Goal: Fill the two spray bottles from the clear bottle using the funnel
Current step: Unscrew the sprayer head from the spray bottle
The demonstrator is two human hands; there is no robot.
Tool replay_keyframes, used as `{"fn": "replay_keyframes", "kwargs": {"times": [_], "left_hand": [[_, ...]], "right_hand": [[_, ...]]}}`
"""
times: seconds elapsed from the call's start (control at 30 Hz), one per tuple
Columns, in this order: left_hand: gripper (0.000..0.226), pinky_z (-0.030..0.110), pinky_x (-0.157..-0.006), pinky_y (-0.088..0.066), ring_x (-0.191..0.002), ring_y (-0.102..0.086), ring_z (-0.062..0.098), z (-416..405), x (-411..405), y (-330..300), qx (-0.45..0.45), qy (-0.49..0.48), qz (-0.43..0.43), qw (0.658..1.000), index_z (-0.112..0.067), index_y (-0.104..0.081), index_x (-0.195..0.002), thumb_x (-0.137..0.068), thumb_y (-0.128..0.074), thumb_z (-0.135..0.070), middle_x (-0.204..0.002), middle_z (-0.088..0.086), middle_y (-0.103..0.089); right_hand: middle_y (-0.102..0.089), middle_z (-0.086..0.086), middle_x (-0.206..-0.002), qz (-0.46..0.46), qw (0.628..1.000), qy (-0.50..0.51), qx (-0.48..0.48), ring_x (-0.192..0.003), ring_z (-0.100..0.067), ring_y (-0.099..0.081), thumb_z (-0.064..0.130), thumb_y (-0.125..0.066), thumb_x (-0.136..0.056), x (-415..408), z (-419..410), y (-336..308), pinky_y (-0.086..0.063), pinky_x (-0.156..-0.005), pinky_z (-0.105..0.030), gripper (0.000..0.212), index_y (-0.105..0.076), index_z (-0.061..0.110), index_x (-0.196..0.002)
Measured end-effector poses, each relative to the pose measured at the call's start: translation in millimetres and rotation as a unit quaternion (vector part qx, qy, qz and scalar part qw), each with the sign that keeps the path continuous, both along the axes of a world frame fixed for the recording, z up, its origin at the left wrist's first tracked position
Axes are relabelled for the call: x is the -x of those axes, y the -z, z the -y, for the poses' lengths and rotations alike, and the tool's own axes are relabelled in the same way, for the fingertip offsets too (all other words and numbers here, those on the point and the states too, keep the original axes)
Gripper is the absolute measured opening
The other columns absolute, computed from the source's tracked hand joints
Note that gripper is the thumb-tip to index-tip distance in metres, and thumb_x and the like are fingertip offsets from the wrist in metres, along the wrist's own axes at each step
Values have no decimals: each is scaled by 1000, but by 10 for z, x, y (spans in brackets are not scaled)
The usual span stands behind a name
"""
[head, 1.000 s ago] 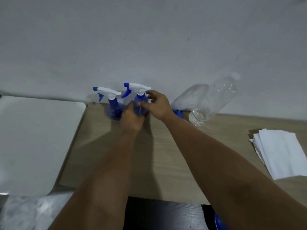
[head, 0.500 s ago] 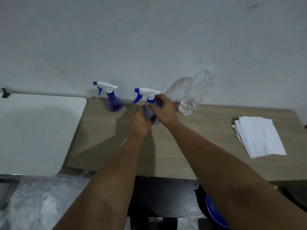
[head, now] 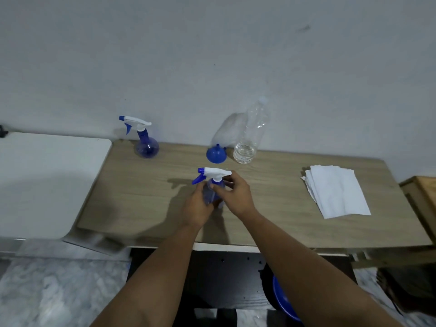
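A blue spray bottle (head: pixel 213 193) with a white trigger head stands in the middle of the wooden table (head: pixel 271 208). My left hand (head: pixel 197 207) grips its round body. My right hand (head: pixel 236 195) pinches the collar under the trigger head. The second spray bottle (head: pixel 145 143) stands alone at the back left by the wall. A blue funnel (head: pixel 216 154) lies mouth-down at the back centre. Right beside it stands the clear bottle (head: pixel 250 135), capped, with a little water at its bottom.
A stack of white paper towels (head: pixel 337 191) lies on the table's right side. A white surface (head: pixel 47 182) adjoins the table on the left. A wooden box edge (head: pixel 422 192) shows at far right. A blue bowl (head: pixel 283 300) sits below the table front.
Both hands have drawn the right spray bottle from the back wall toward the table's middle. The funnel behind it has come into sight. The other spray bottle stayed put.
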State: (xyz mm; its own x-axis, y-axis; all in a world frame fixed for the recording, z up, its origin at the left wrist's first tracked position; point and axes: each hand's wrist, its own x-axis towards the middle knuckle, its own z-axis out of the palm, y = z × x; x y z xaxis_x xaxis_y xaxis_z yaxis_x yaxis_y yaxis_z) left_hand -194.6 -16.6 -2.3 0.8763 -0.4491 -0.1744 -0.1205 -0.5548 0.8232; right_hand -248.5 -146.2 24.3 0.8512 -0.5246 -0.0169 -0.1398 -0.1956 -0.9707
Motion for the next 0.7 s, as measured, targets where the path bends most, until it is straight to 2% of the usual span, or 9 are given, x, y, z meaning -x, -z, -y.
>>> {"fn": "replay_keyframes", "kwargs": {"times": [0.13,0.27,0.33,0.43,0.5,0.63,0.7], "left_hand": [[54,23,-75,-40,-91,-56,7,14,-9,-39,-7,-1,3,1000,-22,-52,-131,-84,-76,-24,-105,-14,-59],[52,29,-83,-49,-102,-65,15,25,6,-19,-12,11,16,1000,-24,-53,-129,-83,-77,-23,-114,-4,-68],[52,38,-86,-55,-102,-67,18,25,13,27,-20,5,15,1000,-32,-51,-126,-82,-76,-22,-114,-5,-69],[51,41,-84,-56,-98,-68,18,28,3,88,-22,7,16,1000,-37,-48,-123,-81,-71,-18,-110,-5,-70],[46,38,-81,-57,-94,-68,17,35,0,98,-17,14,18,1000,-32,-51,-122,-82,-70,-17,-106,-5,-69],[35,24,-78,-48,-94,-66,15,31,8,76,-17,15,22,1000,-22,-59,-119,-86,-65,-17,-103,-6,-68],[38,12,-77,-43,-97,-64,15,4,-1,61,-27,16,17,999,-17,-59,-124,-86,-66,-18,-97,-13,-62]], "right_hand": [[-77,7,-101,5,1000,18,-9,-98,-9,-72,20,-89,-79,-61,-29,-11,-55,-84,-17,35,-73,19,-111],[-77,5,-104,15,999,7,-30,-101,-9,-70,13,-85,-83,-64,-29,-12,-52,-85,-14,34,-73,16,-114],[-77,5,-106,20,999,2,-35,-104,-8,-70,12,-82,-85,-54,-21,-2,-53,-88,-17,32,-73,16,-116],[-77,6,-107,29,999,-3,-31,-106,-12,-71,13,-79,-88,-46,-37,36,-57,-91,-30,29,-72,18,-116],[-76,5,-108,32,999,-6,-19,-107,-16,-71,14,-78,-89,-43,-45,59,-57,-93,-37,28,-71,19,-116],[-75,0,-109,17,1000,-25,-10,-106,-19,-70,15,-79,-90,-55,9,64,-56,-94,-38,26,-72,14,-115],[-73,-3,-114,-1,999,-43,14,-107,-18,-69,16,-77,-91,-60,61,83,-55,-96,-38,29,-71,14,-119]]}}
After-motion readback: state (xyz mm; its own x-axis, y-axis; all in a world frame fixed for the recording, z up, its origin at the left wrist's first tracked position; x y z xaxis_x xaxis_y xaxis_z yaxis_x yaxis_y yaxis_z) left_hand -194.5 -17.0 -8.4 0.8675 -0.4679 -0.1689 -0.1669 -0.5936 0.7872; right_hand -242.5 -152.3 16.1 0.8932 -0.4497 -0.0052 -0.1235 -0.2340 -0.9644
